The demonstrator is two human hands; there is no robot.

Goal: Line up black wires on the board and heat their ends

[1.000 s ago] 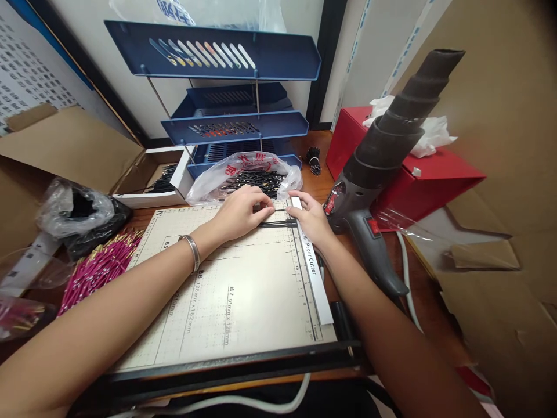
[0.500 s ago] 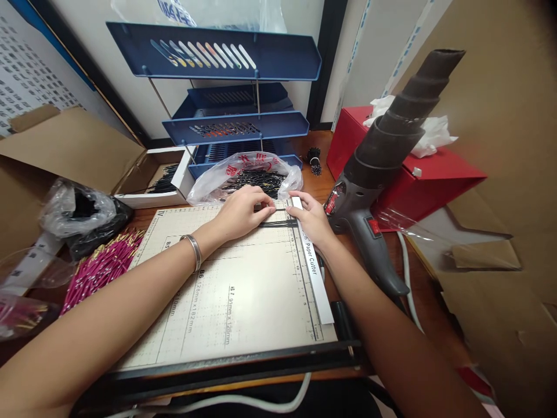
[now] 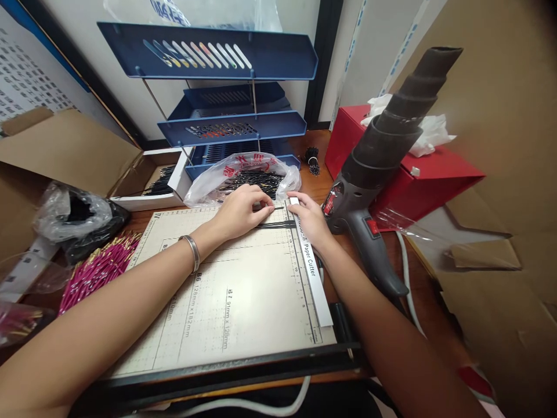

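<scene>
Across the far part of the paper cutter (image 3: 250,290) my left hand (image 3: 243,210) pinches a short, thin black wire-like strand (image 3: 279,208), which points right toward the white guard strip. Its other end is hidden in my fingers. My right hand (image 3: 310,219) rests over the far end of the white guard strip (image 3: 314,284), thumb and fingers apart, with the strip showing between them. Just nearer than the fingertips, several black strands (image 3: 278,224) lie side by side on the board, their right ends at the strip and their left ends under my left hand.
Behind the board is a clear bag (image 3: 256,180) of black strands, below a blue tiered rack (image 3: 235,125). A heat gun (image 3: 369,168) and red box (image 3: 439,174) stand at right. Magenta gold-tipped pieces (image 3: 102,267) and an open carton (image 3: 69,151) are at left.
A small gap has opened between my right thumb and the short strand's right end. Both hands stay nearly in place. The view has shifted slightly.
</scene>
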